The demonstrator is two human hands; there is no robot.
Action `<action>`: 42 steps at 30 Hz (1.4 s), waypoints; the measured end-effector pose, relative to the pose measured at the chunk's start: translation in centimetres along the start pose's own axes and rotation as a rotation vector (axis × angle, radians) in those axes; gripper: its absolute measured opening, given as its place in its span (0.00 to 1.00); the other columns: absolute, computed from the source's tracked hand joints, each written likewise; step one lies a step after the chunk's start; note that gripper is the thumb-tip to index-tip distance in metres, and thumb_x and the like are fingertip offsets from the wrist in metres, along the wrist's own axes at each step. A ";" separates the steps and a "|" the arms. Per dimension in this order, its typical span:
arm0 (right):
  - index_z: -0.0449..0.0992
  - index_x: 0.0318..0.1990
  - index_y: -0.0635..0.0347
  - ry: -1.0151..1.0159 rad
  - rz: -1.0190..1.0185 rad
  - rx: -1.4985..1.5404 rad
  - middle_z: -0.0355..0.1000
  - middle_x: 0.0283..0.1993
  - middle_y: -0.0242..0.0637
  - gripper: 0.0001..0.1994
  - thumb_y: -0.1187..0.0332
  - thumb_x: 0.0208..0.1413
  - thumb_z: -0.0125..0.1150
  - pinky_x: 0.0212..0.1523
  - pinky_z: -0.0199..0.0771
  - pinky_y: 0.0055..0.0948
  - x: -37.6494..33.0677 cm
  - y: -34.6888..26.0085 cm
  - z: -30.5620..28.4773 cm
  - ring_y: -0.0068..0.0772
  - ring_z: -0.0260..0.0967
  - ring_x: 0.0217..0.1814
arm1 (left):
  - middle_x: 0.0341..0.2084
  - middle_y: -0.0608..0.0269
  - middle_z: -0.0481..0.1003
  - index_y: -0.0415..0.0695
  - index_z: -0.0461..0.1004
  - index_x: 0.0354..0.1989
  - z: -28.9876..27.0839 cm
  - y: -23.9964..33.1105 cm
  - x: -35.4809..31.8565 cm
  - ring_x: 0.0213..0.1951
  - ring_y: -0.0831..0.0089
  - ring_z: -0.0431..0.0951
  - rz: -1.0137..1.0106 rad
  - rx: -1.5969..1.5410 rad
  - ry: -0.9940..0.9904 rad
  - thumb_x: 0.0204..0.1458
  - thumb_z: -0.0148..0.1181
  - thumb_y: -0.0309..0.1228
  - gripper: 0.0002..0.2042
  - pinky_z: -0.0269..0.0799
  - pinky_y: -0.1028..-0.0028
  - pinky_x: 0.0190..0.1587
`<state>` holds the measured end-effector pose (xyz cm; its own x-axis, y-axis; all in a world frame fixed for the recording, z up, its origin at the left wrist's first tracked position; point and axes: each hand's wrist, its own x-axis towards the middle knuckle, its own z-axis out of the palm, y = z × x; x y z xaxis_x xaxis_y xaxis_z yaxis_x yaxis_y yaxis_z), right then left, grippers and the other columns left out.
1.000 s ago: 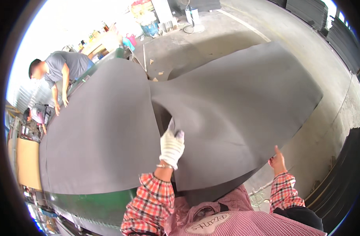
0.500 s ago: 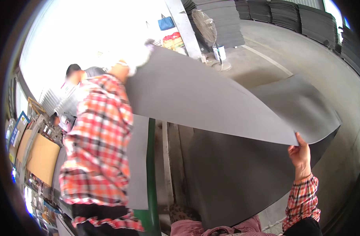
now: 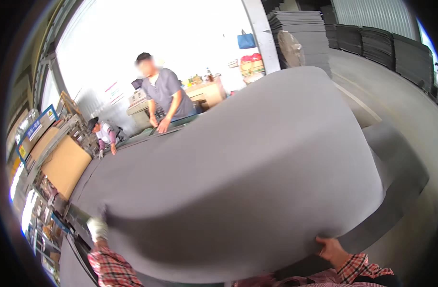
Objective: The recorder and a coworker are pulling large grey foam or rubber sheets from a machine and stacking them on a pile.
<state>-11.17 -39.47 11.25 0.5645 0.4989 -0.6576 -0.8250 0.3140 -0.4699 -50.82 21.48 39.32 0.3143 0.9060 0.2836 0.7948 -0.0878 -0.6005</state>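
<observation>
The table [image 3: 138, 137] shows a green surface along its far edge. A large grey sheet [image 3: 238, 167] lies over it, flat toward the far left, arched at the right. The concrete floor [image 3: 400, 107] bears a pale line [image 3: 357, 101] and stacks of dark sheets [image 3: 376, 45].

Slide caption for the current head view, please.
Gloved left hand and bare right hand hold a broad, bulging grey sheet.

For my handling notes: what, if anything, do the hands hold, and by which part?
A large grey sheet: the right hand holds its near edge, toward the right; the gloved left hand touches its near left part, grip unclear.
</observation>
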 end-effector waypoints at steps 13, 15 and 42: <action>0.61 0.47 0.72 -0.260 0.057 -0.423 0.62 0.50 0.41 0.18 0.71 0.52 0.55 0.49 0.68 0.40 2.5 12.8 16.1 0.36 0.64 0.48 | 0.57 0.53 0.55 0.52 0.55 0.58 1.5 23.7 -15.4 0.60 0.57 0.51 0.580 -0.953 0.111 0.48 0.50 0.49 0.29 0.39 0.54 0.61; 0.57 0.53 0.65 -0.523 0.152 -0.338 0.58 0.54 0.45 0.23 0.66 0.53 0.54 0.50 0.67 0.47 2.9 14.1 16.3 0.39 0.61 0.53 | 0.61 0.56 0.49 0.57 0.53 0.60 9.3 26.0 -13.6 0.63 0.59 0.43 0.522 -0.719 -0.093 0.46 0.45 0.57 0.33 0.31 0.53 0.61; 0.74 0.39 0.55 -1.089 -0.434 -2.021 0.69 0.45 0.39 0.13 0.60 0.53 0.47 0.55 0.54 0.39 1.0 6.3 -2.5 0.33 0.60 0.56 | 0.42 0.53 0.70 0.33 0.65 0.49 -8.6 32.1 -37.7 0.46 0.68 0.70 0.583 -1.973 -0.825 0.48 0.55 0.26 0.19 0.65 0.74 0.49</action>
<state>-15.69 -39.00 6.18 -0.1457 0.9497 -0.2771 0.7422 -0.0803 -0.6654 -32.71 -19.01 15.82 0.8387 0.5075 -0.1977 0.2496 -0.0355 0.9677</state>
